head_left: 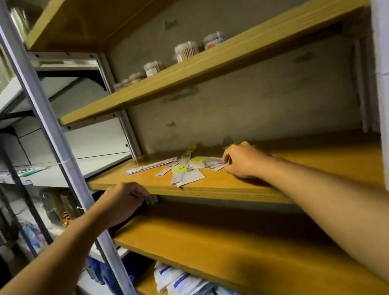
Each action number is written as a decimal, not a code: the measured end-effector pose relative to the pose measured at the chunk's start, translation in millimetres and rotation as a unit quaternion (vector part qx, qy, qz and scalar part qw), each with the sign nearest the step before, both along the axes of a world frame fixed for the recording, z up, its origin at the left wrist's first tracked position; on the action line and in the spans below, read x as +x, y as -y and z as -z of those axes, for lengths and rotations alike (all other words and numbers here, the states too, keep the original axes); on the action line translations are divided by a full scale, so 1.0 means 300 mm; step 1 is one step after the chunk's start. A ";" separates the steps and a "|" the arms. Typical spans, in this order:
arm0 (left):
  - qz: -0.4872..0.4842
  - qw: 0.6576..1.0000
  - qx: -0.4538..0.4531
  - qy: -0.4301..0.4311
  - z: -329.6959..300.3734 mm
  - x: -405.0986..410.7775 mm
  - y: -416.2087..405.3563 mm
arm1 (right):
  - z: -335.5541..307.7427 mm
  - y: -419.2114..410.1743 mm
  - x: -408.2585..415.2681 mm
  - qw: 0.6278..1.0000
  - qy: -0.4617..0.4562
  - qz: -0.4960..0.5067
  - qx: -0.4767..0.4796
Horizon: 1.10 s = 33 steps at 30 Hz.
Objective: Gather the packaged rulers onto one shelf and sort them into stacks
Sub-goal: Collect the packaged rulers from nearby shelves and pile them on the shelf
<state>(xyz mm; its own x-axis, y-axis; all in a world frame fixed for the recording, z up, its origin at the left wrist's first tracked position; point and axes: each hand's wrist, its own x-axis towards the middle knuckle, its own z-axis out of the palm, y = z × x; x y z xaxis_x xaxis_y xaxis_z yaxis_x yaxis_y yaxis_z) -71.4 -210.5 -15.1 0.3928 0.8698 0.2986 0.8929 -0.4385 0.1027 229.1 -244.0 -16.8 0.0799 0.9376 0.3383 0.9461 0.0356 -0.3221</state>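
Flat white-and-yellow packaged rulers [187, 172] lie fanned on the yellow wooden shelf [296, 168], long axes mostly toward 1 o'clock. The right hand [241, 162] pinches one packet's edge; the left hand [125, 201] curls around thin packets at the shelf's front edge.

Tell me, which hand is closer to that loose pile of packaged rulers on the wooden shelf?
Right. The right hand pinches a packet at the pile of packaged rulers. The left hand grips the shelf edge, off to the pile's left.

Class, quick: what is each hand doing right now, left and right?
Left hand: grip closed on a few rulers at the shelf edge.
Right hand: pinching a ruler packet on the shelf.
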 end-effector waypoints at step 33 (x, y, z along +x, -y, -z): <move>-0.120 0.958 -0.235 0.110 -0.055 0.310 -0.543 | -0.140 -0.120 0.190 0.951 0.053 0.183 -0.242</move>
